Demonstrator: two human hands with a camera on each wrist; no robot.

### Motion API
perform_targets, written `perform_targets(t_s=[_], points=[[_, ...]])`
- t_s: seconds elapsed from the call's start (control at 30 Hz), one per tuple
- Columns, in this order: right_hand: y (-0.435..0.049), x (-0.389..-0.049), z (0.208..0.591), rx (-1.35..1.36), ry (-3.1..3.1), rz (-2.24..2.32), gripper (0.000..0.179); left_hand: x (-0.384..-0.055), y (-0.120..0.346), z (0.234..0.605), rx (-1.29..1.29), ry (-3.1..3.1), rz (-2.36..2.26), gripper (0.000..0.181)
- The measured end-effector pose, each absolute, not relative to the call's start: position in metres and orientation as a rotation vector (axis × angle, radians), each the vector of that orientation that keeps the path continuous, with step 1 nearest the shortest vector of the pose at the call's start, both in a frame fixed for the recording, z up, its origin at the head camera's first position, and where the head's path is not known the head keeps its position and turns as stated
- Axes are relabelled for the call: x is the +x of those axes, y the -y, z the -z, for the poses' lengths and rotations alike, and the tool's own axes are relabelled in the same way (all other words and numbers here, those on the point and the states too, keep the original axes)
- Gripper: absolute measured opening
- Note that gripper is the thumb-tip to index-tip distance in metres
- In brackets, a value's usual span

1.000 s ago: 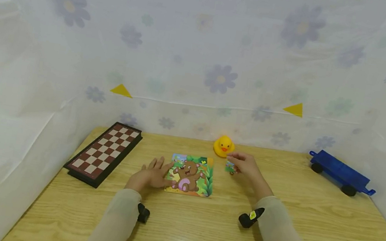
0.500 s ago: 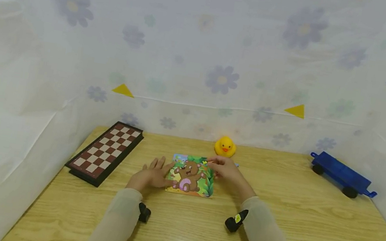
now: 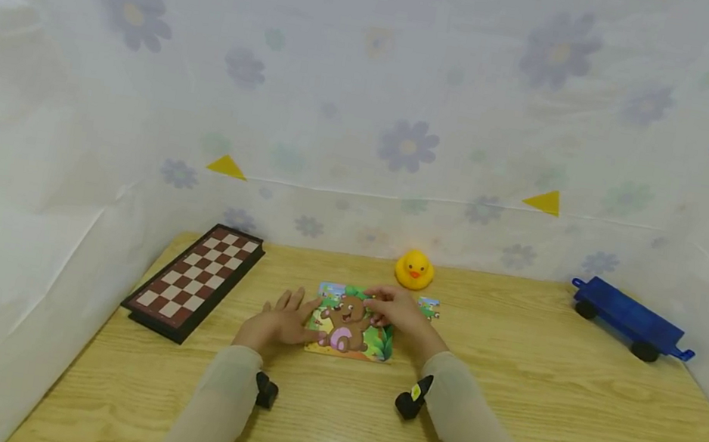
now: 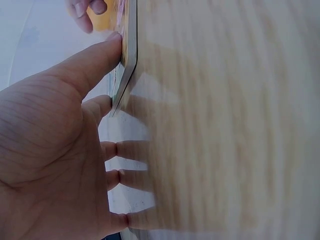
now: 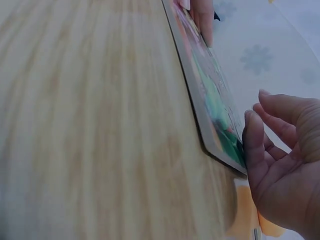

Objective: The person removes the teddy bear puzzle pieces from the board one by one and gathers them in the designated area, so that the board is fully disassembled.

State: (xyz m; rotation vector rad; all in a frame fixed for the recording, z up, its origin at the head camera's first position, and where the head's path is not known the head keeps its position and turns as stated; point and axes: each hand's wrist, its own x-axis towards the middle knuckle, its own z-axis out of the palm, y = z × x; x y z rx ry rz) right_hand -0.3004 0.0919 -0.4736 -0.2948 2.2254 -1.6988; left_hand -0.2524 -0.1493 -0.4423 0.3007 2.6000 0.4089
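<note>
Bear puzzle [image 3: 345, 330], left hand [image 3: 277, 322] splayed against it, right hand [image 3: 403, 312] curved above

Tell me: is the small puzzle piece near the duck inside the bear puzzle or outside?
Outside: in the head view, the piece lies on the table, right of the bear puzzle.

Wood-grained table [image 3: 333, 409]. Carries a chessboard [image 3: 195, 277] at left, a puzzle [image 3: 345, 320] near the middle, a loose piece [image 3: 429, 307] to its right, a duck [image 3: 414, 272] behind, a blue cart [image 3: 630, 320] at far right.
</note>
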Motion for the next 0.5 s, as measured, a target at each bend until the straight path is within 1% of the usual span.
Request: perform_targets(t_s=[0.2,0.33,0.5], points=[[-0.089,-0.307,0.478,-0.299,-2.293,1.597,0.031,-0.258,0.151,0.453,0.295,-2.605,-0.385,0.081],[-0.084,-0.309,0.477,-0.278,-2.404,1.481,0.033,-0.258,0.150,0.451,0.297,-2.604,-0.403,0.081],[-0.080,-0.309,0.471,-0.242,-2.439,1.442,0.036,-0.258,0.150,0.448,0.317,-2.595,-0.384,0.080]])
